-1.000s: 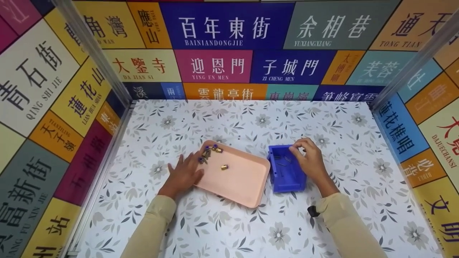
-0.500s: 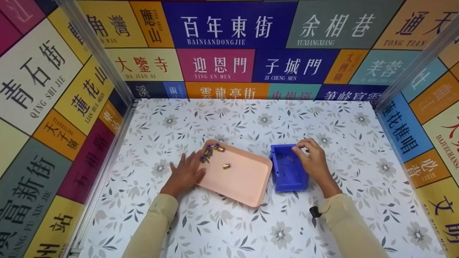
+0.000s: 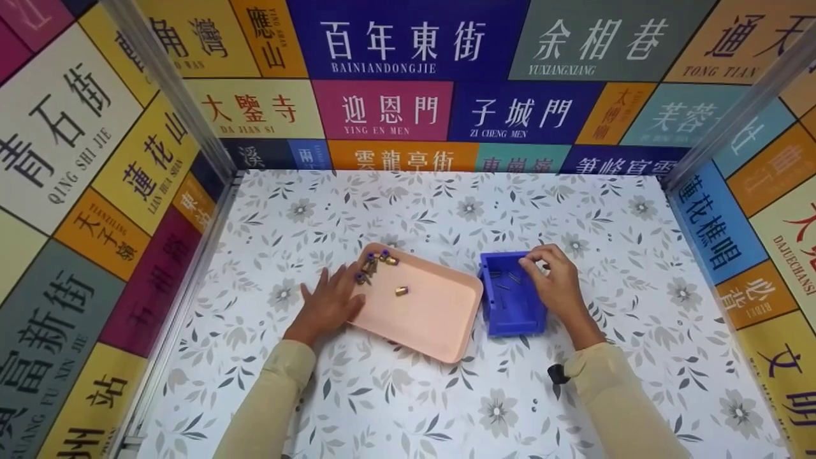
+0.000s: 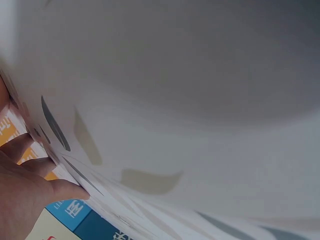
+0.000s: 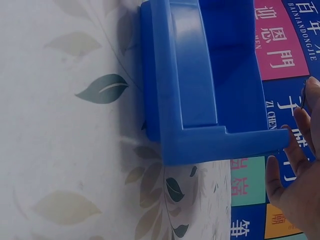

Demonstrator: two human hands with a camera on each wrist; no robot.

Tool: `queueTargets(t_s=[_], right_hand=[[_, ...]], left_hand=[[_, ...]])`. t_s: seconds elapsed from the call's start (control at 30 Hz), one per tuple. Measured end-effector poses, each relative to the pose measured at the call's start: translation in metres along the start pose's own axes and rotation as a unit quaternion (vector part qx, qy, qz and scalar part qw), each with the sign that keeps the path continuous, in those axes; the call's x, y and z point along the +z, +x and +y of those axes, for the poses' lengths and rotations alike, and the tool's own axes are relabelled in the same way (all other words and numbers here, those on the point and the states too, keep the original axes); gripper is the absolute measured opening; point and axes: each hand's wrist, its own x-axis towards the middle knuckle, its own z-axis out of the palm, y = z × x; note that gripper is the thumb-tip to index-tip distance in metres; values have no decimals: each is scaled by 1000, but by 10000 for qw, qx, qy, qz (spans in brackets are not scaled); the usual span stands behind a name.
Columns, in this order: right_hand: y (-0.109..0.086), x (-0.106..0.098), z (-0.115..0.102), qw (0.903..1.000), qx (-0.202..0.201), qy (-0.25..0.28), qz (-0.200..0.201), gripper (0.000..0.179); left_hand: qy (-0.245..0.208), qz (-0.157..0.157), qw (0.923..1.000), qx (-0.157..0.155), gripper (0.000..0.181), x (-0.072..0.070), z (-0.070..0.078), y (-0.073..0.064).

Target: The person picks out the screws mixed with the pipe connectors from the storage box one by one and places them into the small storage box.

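My left hand (image 3: 329,303) rests at the left edge of a pink tray (image 3: 440,315), fingers spread and fairly straight. Several small brass-coloured fittings with blue-purple ends (image 3: 370,268) lie in the tray's far left corner. One more such fitting (image 3: 401,291) lies apart from them on the tray. Over the right side of a blue plastic bin (image 3: 516,323), my right hand (image 3: 556,284) pinches a thin dark metal pin (image 5: 303,95) between thumb and finger. Several thin metal pins (image 3: 503,286) lie on the bin's floor. Only part of the left hand shows in the left wrist view.
A white tabletop (image 3: 408,210) with a grey leaf print lies under everything. Coloured panels with lettering (image 3: 382,115) wall it in at the back and both sides. The tray and bin stand close side by side.
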Motion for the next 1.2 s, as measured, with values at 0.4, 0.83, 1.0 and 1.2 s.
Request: queueTargets(t_s=[0.4,0.83,1.0,1.2], right_hand=[[1,0,-1,10000,74,44,44,12],[4,3,-3,9999,82,113,69,11],[6,7,-7,9996,-228,121,122,11],[9,15,-19,9989,-367,274,128,11]], left_hand=[[1,77,9999,137,70,-2,-1,-4],[36,169,9998,94,71,0,-3,-1],[26,124,9999,74,71,0,-2,0],[39,37,10000,19,71,-1,1,1]])
